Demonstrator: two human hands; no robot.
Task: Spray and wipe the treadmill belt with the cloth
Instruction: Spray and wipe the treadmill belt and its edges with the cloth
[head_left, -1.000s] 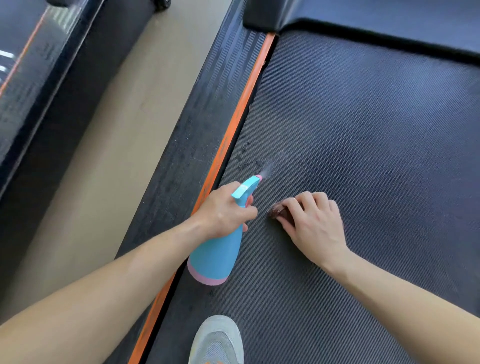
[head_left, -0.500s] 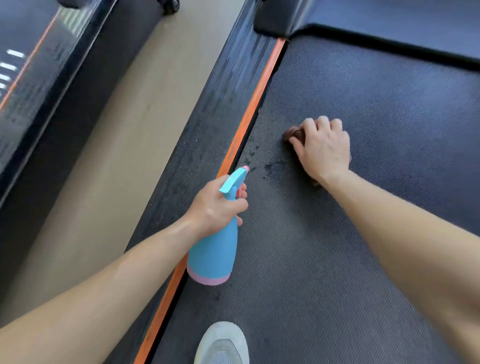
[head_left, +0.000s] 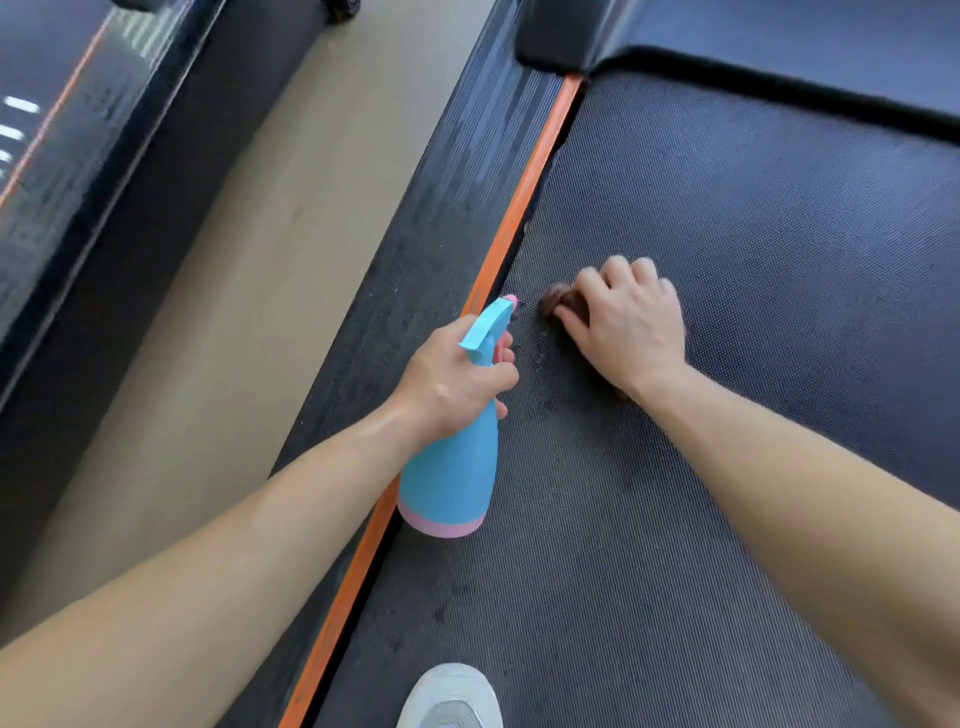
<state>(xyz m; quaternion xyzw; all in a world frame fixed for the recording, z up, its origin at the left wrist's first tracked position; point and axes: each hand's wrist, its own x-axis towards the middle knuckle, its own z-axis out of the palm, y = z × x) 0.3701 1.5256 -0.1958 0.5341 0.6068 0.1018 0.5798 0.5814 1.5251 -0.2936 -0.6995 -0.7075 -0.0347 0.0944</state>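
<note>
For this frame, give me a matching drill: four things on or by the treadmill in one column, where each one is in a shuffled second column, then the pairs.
Things:
1. spray bottle
2. cloth
3. shoe
4. orange strip

Places:
A. runs along the left edge of the belt
B. gripped in the left hand
C. at the bottom edge of the view, on the belt
D. held under the right hand, on the belt

Pairs: 1-B; 2-D; 3-C; 4-A

We look from head height, forward and steeply down, close over the treadmill belt (head_left: 727, 312); its orange edge strip (head_left: 523, 192) runs diagonally at our left, with floor (head_left: 249, 312) beyond.
</note>
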